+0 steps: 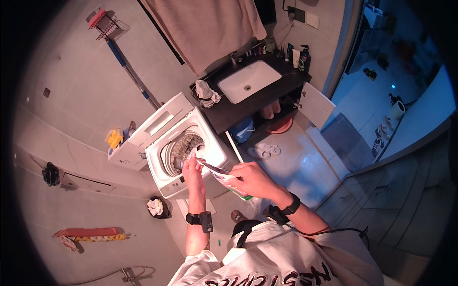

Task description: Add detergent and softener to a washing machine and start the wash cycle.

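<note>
My right hand (252,178) grips a flat, soft packet (229,180) with pink, white and green parts. At the packet's far end, my left hand (193,173) has its thumb raised and its fingers curled against the tip, seemingly pinching it. Both hands are over the front edge of a white top-loading washing machine (213,143), whose lid (159,119) stands raised. Inside the drum lie patterned and white clothes (189,144). A black strap with a small device circles each wrist.
A black counter (229,118) with a white sink (250,82) and crumpled cloth (206,93) adjoins the washer. Below, a cabinet door (316,103) hangs open beside a blue container (242,129) and a red basin (281,125). White slippers (264,151) and a lined bin (157,207) are on the floor.
</note>
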The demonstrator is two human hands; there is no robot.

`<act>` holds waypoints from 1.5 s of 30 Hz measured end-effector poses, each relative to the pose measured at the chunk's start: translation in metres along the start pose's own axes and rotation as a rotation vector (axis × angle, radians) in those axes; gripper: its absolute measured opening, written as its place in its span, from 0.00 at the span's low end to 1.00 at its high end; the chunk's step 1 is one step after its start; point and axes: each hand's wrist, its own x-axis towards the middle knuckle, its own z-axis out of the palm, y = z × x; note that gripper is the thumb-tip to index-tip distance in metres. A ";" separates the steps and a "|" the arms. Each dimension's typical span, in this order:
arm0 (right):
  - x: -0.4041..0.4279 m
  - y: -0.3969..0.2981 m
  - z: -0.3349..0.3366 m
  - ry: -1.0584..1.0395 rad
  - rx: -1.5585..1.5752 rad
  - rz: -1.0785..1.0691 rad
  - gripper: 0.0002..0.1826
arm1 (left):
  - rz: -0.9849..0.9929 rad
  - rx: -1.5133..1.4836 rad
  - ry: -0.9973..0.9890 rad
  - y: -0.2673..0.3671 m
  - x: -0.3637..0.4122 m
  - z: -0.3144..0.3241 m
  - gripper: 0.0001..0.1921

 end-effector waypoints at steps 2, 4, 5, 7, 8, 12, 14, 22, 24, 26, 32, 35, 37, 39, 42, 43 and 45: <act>0.010 -0.008 0.020 -0.045 -0.025 0.044 0.12 | -0.058 -0.018 0.047 0.004 0.009 -0.011 0.14; 0.020 -0.014 0.043 0.006 -0.002 0.022 0.13 | -0.098 -0.116 -0.015 0.016 0.015 -0.030 0.15; 0.027 -0.017 0.055 0.052 0.025 -0.001 0.13 | -0.137 -0.212 -0.071 0.022 0.019 -0.041 0.18; 0.037 -0.033 0.071 0.024 0.004 0.164 0.12 | -0.137 -0.264 -0.121 0.033 0.020 -0.060 0.22; 0.042 -0.038 0.082 0.050 -0.023 0.154 0.12 | -0.093 -0.190 -0.141 0.040 0.022 -0.071 0.21; 0.059 -0.058 0.118 0.143 -0.098 0.072 0.10 | -0.042 -0.045 -0.165 0.056 0.045 -0.117 0.18; 0.065 -0.057 0.137 0.159 -0.084 0.086 0.10 | -0.068 0.040 -0.153 0.061 0.056 -0.137 0.18; 0.097 -0.061 0.183 0.213 -0.079 0.114 0.11 | -0.183 -0.231 -0.271 0.069 0.091 -0.167 0.25; 0.107 -0.059 0.183 0.179 -0.086 0.140 0.11 | -0.161 -0.193 -0.258 0.067 0.098 -0.172 0.23; 0.115 -0.055 0.186 0.126 -0.077 0.110 0.13 | -0.127 -0.168 -0.230 0.063 0.104 -0.178 0.19; 0.147 -0.037 0.191 0.080 0.024 0.049 0.13 | -0.112 -0.072 -0.153 0.081 0.128 -0.178 0.20; 0.156 -0.027 0.184 0.078 0.048 0.078 0.11 | -0.112 -0.043 -0.161 0.087 0.137 -0.167 0.22; 0.160 -0.020 0.180 0.110 0.073 0.198 0.12 | -0.085 -0.170 -0.209 0.092 0.134 -0.156 0.23; 0.166 -0.014 0.174 0.120 0.102 0.176 0.12 | -0.069 -0.179 -0.221 0.084 0.140 -0.157 0.22; 0.174 -0.005 0.173 0.122 0.119 0.149 0.12 | 0.031 -0.055 -0.118 0.081 0.148 -0.154 0.20; 0.177 -0.003 0.174 0.115 0.104 0.140 0.11 | 0.025 -0.049 -0.121 0.079 0.153 -0.154 0.20; 0.182 -0.002 0.174 0.111 0.072 0.145 0.10 | -0.006 -0.072 -0.016 0.076 0.165 -0.154 0.15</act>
